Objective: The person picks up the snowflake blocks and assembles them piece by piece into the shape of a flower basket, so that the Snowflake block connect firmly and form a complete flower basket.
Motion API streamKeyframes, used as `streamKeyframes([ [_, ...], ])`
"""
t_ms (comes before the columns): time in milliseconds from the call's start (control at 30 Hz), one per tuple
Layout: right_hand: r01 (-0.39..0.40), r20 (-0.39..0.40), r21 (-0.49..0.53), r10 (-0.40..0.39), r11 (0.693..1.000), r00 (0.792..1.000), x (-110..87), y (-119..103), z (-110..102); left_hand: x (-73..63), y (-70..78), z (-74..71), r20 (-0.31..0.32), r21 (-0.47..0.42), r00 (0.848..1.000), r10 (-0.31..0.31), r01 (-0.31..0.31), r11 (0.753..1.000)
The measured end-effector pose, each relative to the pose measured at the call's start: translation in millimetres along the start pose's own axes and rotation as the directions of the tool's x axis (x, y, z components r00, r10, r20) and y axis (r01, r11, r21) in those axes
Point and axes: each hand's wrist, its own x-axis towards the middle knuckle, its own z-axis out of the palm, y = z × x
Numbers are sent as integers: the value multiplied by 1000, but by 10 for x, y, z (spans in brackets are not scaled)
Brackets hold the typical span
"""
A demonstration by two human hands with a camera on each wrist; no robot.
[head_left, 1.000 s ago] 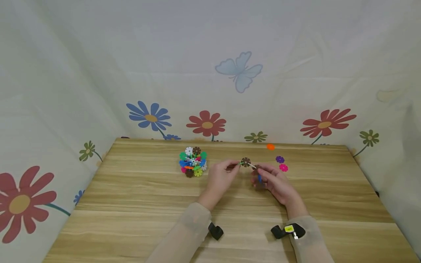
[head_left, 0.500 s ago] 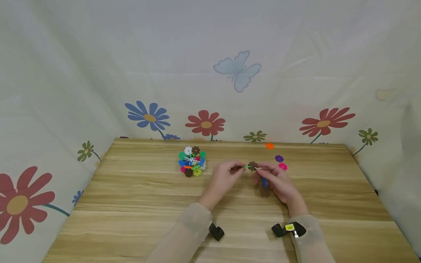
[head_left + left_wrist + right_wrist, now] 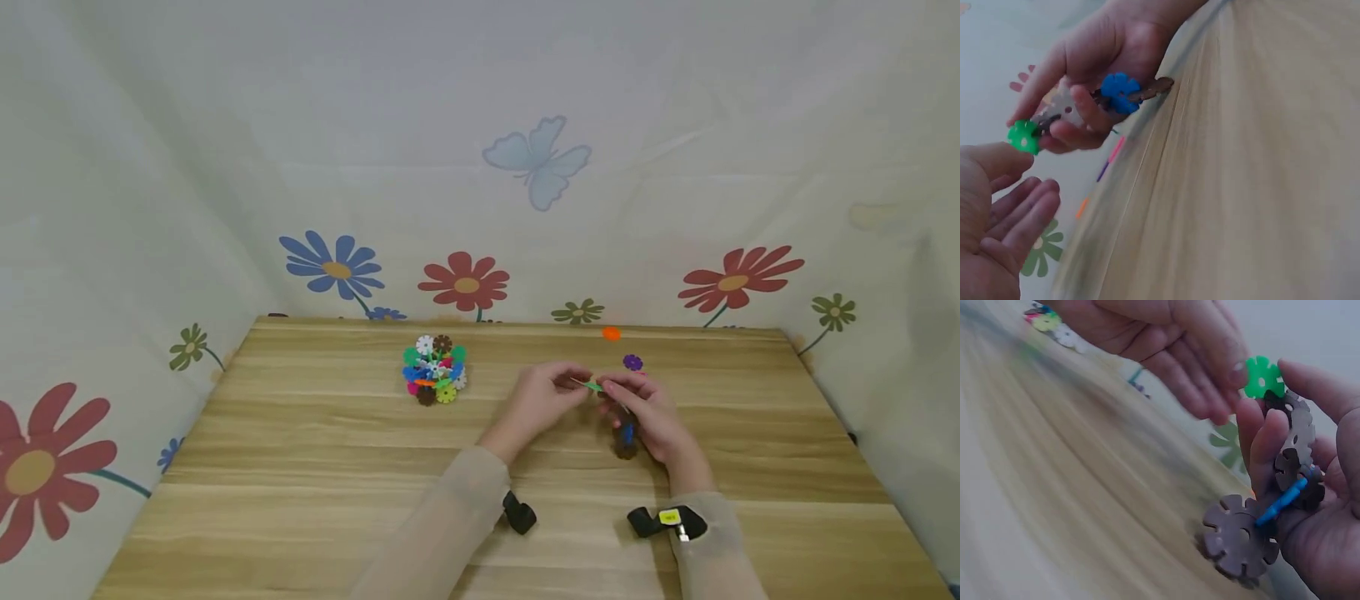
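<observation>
My right hand (image 3: 656, 417) holds a chain of notched plastic snowflake discs in its curled fingers. A green disc (image 3: 1264, 377) is at the chain's upper end, joined to a dark brown one. A whitish disc (image 3: 1299, 434) follows, partly covered by fingers. Lower down, a blue disc (image 3: 1283, 501) joins a brown disc (image 3: 1241, 536) that hangs out below the right palm. My left hand (image 3: 543, 400) pinches the green disc's edge between thumb and forefinger, its other fingers loosely bent. The discs inside the right palm are partly hidden.
A ball-like cluster of many-coloured discs (image 3: 435, 371) stands left on the wooden table (image 3: 337, 467). Loose orange (image 3: 611, 333) and purple (image 3: 633, 362) discs lie beyond my right hand. A pink disc is mostly hidden there. Behind the table hangs a flower-print cloth (image 3: 375, 167).
Both hands have shifted, the left one clearly to the right and closer to the right hand. The chain has slid down through the right hand, so a brown disc now shows below it.
</observation>
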Motion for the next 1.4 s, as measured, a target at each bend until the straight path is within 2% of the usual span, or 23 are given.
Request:
streamKeyframes([
  [100, 13, -57, 0, -13, 1000, 998, -59, -70, -154, 171, -20, 114, 74, 72, 996, -53, 47, 996],
  [200, 4, -118, -13, -6, 1000, 993, -129, -128, -327, 339, -16, 264, 149, 246, 987, -64, 26, 969],
  [267, -15, -172, -24, 11, 1000, 985, -174, -160, -438, 429, 7, 370, 192, 382, 980, -56, -22, 924],
  [333, -29, -227, -33, 21, 999, 974, -214, -188, -535, 494, 34, 469, 215, 496, 975, -50, -65, 866],
  [400, -34, -274, -32, 24, 999, 961, -243, -210, -614, 538, 66, 551, 218, 576, 974, -55, -82, 814],
  [467, -29, -301, -32, 18, 999, 953, -258, -225, -667, 560, 103, 608, 218, 629, 973, -77, -79, 773],
  [600, -19, -317, -20, 12, 1000, 948, -257, -235, -697, 573, 138, 690, 258, 694, 958, -124, -95, 714],
  [700, -29, -310, -22, 21, 999, 950, -244, -229, -682, 555, 134, 704, 298, 719, 946, -124, -137, 681],
  [767, -43, -309, -28, 33, 999, 950, -236, -222, -670, 533, 125, 687, 322, 722, 942, -90, -183, 667],
  [833, -57, -315, -31, 44, 998, 948, -225, -216, -655, 511, 117, 650, 356, 711, 934, -28, -251, 657],
  [967, -61, -313, -12, 54, 998, 948, -182, -196, -569, 427, 116, 492, 425, 691, 902, 70, -373, 619],
  [1033, -56, -297, 6, 55, 998, 953, -146, -167, -489, 347, 105, 374, 432, 688, 899, 69, -378, 619],
  [1133, -57, -259, 20, 60, 998, 964, -82, -100, -345, 192, 56, 174, 396, 706, 917, 47, -337, 623],
  [1300, -60, -203, 2, 60, 998, 977, 41, 5, -99, -29, -8, -160, 276, 737, 961, -18, -199, 646],
  [1400, -71, -181, 0, 70, 997, 981, 91, 84, 58, -156, -44, -300, 206, 733, 975, -84, -97, 673],
])
